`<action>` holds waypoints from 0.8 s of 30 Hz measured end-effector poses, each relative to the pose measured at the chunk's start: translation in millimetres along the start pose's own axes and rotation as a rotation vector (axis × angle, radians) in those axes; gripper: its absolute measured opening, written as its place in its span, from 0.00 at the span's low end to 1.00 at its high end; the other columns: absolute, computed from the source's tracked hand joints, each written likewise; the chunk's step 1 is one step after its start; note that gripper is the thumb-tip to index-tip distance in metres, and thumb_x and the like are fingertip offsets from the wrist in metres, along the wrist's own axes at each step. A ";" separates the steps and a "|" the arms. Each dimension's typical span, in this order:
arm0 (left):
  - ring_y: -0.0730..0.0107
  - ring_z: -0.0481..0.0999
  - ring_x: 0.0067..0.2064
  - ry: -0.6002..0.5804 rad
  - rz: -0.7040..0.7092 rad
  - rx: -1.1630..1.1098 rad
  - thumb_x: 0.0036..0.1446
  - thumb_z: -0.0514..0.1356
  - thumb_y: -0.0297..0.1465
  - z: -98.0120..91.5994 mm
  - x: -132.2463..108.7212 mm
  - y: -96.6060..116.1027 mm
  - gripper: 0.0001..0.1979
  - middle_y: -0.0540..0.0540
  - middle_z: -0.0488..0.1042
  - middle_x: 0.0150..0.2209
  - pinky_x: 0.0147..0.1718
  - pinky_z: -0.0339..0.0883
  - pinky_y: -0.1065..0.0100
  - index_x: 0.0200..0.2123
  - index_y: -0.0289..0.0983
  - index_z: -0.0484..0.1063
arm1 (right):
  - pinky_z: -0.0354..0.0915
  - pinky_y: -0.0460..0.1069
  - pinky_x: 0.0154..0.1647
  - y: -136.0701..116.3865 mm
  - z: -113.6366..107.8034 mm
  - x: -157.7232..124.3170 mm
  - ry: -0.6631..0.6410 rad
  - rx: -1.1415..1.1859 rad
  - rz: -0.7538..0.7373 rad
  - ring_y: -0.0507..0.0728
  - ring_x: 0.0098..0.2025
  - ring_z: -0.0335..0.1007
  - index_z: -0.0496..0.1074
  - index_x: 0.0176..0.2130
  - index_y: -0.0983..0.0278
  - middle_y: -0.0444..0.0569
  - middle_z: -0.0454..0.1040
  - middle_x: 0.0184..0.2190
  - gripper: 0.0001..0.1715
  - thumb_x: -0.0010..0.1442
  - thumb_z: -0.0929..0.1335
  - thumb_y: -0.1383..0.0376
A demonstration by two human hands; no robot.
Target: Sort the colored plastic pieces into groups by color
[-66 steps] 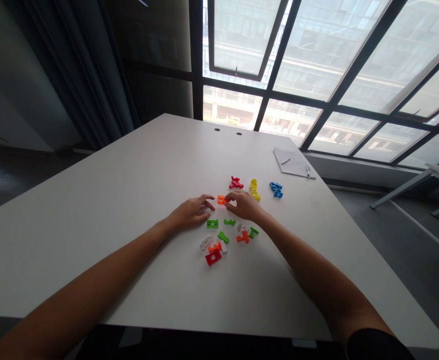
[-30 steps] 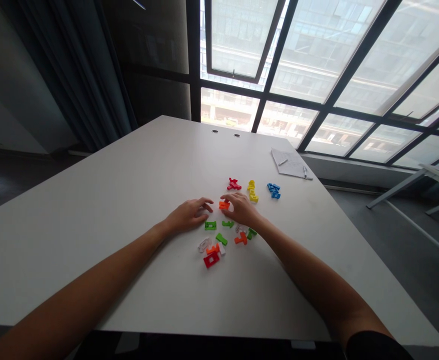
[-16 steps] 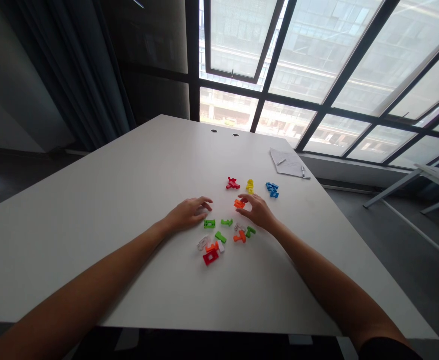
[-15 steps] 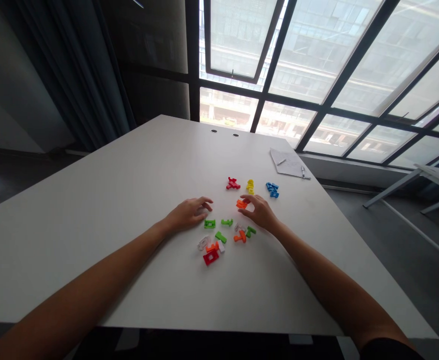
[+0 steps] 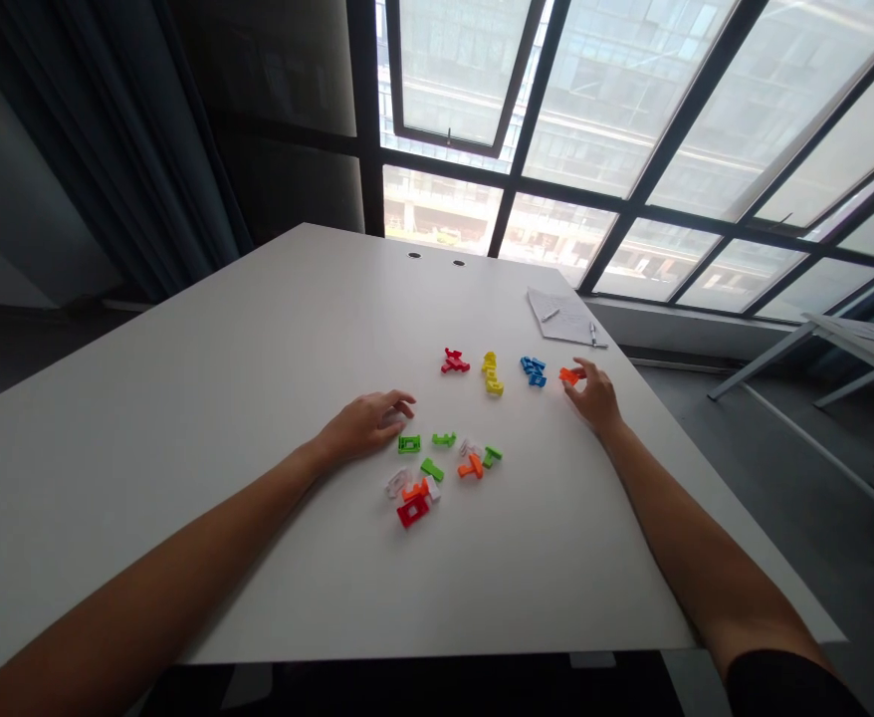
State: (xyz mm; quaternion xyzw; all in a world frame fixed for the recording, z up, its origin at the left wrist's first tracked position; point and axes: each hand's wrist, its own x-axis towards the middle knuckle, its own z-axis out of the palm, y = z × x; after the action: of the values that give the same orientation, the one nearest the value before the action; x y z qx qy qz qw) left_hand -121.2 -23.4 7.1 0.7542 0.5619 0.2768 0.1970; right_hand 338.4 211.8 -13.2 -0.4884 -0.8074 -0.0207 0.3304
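Between the thumb and fingers of my right hand (image 5: 594,393) is a small orange plastic piece (image 5: 568,376), right of the blue pieces (image 5: 534,370). My left hand (image 5: 366,422) rests on the table with its fingers apart, holding nothing, beside a green square piece (image 5: 409,444). Yellow pieces (image 5: 492,374) and red pieces (image 5: 454,360) lie in small groups further left in the same row. Nearer me is a loose mix: green pieces (image 5: 432,469), an orange piece (image 5: 471,467), a white piece (image 5: 397,483) and a red square piece (image 5: 412,511).
The white table (image 5: 295,329) stretches far to the left and ahead. A sheet of paper (image 5: 567,317) with two pens lies near its right edge. Large windows (image 5: 593,100) rise behind, and another table (image 5: 855,344) stands to the right.
My right hand has carried the orange piece rightward, from below the yellow pieces to the right of the blue ones. More of the yellow group shows. My left hand stays by the green piece.
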 end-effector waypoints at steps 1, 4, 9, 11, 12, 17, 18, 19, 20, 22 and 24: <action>0.59 0.81 0.47 0.000 0.000 -0.001 0.62 0.58 0.35 -0.1 0.1 0.3 0.21 0.47 0.83 0.50 0.50 0.73 0.60 0.58 0.43 0.71 | 0.69 0.65 0.57 7.9 0.9 5.6 -0.019 -0.026 0.042 0.70 0.49 0.76 0.69 0.62 0.67 0.61 0.82 0.48 0.31 0.61 0.70 0.61; 0.60 0.81 0.47 0.000 -0.003 -0.011 0.62 0.58 0.35 -0.4 0.3 1.2 0.21 0.47 0.83 0.50 0.49 0.74 0.61 0.57 0.43 0.71 | 0.69 0.64 0.57 22.3 6.2 20.1 -0.082 -0.062 0.113 0.70 0.50 0.76 0.69 0.63 0.67 0.60 0.83 0.48 0.33 0.59 0.70 0.63; 0.59 0.81 0.48 0.000 -0.007 -0.007 0.62 0.58 0.36 -0.6 0.1 0.5 0.21 0.47 0.83 0.50 0.51 0.73 0.60 0.57 0.43 0.71 | 0.68 0.63 0.59 29.2 17.7 34.7 -0.118 -0.074 0.140 0.69 0.52 0.76 0.70 0.63 0.65 0.57 0.83 0.48 0.33 0.60 0.70 0.63; 0.59 0.81 0.49 0.001 -0.004 -0.001 0.62 0.58 0.36 -0.3 -0.1 -0.4 0.20 0.47 0.83 0.50 0.52 0.73 0.59 0.58 0.43 0.71 | 0.68 0.63 0.58 30.6 21.6 36.2 -0.128 -0.067 0.145 0.68 0.51 0.77 0.71 0.62 0.64 0.57 0.83 0.47 0.32 0.60 0.69 0.63; 0.59 0.81 0.49 0.000 -0.003 -0.001 0.62 0.58 0.35 -0.1 -0.2 -1.0 0.20 0.47 0.83 0.50 0.52 0.73 0.59 0.58 0.43 0.71 | 0.68 0.63 0.58 31.2 23.4 35.9 -0.130 -0.064 0.147 0.68 0.50 0.77 0.71 0.62 0.64 0.57 0.83 0.46 0.31 0.60 0.69 0.62; 0.60 0.81 0.48 0.002 0.000 -0.011 0.62 0.58 0.35 0.5 -0.7 -3.7 0.21 0.48 0.83 0.50 0.51 0.73 0.60 0.58 0.44 0.71 | 0.69 0.64 0.59 31.1 26.2 28.9 -0.077 -0.003 0.152 0.67 0.48 0.78 0.71 0.62 0.65 0.59 0.81 0.53 0.34 0.57 0.70 0.61; 0.60 0.81 0.48 0.004 0.001 -0.011 0.62 0.59 0.35 0.5 -0.8 -3.9 0.21 0.48 0.83 0.50 0.51 0.73 0.60 0.58 0.44 0.71 | 0.70 0.63 0.58 29.6 24.9 27.1 -0.055 0.028 0.152 0.66 0.47 0.78 0.70 0.62 0.65 0.60 0.80 0.55 0.35 0.57 0.70 0.61; 0.60 0.81 0.48 0.005 0.002 -0.010 0.62 0.59 0.35 0.4 -0.9 -4.0 0.20 0.47 0.83 0.50 0.50 0.73 0.60 0.58 0.44 0.72 | 0.71 0.63 0.56 27.2 22.8 25.1 -0.027 0.060 0.156 0.65 0.46 0.78 0.70 0.62 0.66 0.61 0.79 0.56 0.35 0.56 0.70 0.61; 0.59 0.81 0.47 0.006 0.003 -0.009 0.62 0.59 0.35 0.4 -0.9 -3.9 0.20 0.47 0.83 0.50 0.50 0.73 0.60 0.57 0.44 0.72 | 0.72 0.62 0.55 23.9 20.1 22.8 0.010 0.090 0.162 0.65 0.45 0.78 0.71 0.61 0.67 0.62 0.79 0.56 0.34 0.56 0.69 0.61; 0.59 0.81 0.47 0.006 0.004 -0.010 0.62 0.59 0.35 0.2 -0.9 -3.4 0.20 0.47 0.83 0.50 0.49 0.74 0.60 0.57 0.43 0.72 | 0.73 0.61 0.52 13.8 13.3 16.7 0.101 0.141 0.174 0.64 0.44 0.79 0.72 0.58 0.67 0.61 0.81 0.53 0.30 0.57 0.67 0.62; 0.59 0.81 0.47 0.005 0.002 -0.013 0.62 0.59 0.36 0.0 -0.8 -2.8 0.20 0.47 0.83 0.50 0.49 0.74 0.60 0.57 0.43 0.72 | 0.74 0.60 0.50 -1.6 5.9 7.1 0.219 0.160 0.163 0.63 0.43 0.80 0.74 0.53 0.66 0.58 0.83 0.47 0.23 0.60 0.65 0.64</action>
State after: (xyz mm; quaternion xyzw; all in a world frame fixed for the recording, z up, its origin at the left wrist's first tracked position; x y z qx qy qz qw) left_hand -123.5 -23.3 5.3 0.7528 0.5598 0.2824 0.2004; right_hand 331.8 218.6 -13.4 -0.5193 -0.7231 0.0176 0.4551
